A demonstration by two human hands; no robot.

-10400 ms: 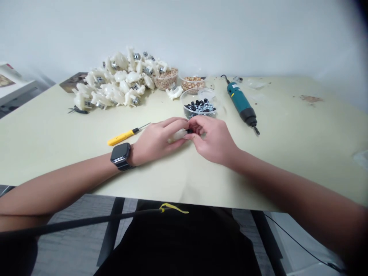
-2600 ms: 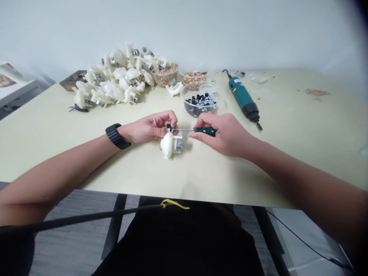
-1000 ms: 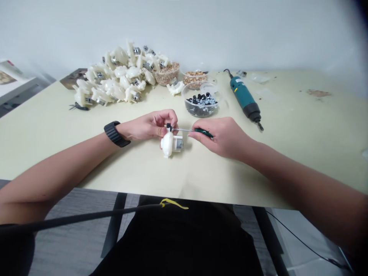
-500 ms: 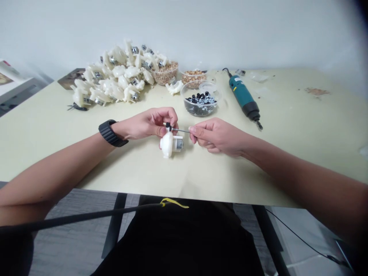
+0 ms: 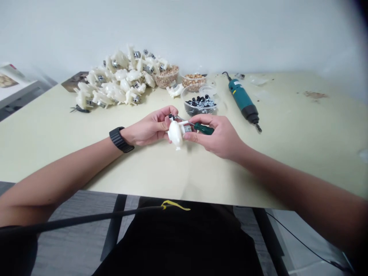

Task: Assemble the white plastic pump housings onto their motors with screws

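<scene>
My left hand is closed on the upper left side of a white plastic motor housing, held above the table. A small black piece sits at the top of the housing, by the fingertips. At its right side shows a silver motor. My right hand is closed round a screwdriver with a dark green handle. The metal shaft points left toward the black piece; whether the tip touches it I cannot tell. The right thumb rests against the motor end of the housing.
A heap of similar white housings lies at the back left, with pliers in front. Behind my hands stand a tub of black parts and screws and two tubs of small brownish pieces. A teal electric screwdriver lies to the right.
My right hand has moved its grip, so the green screwdriver handle now shows and the thumb is against the motor. The housing has shifted slightly up and to the right with my left hand.
</scene>
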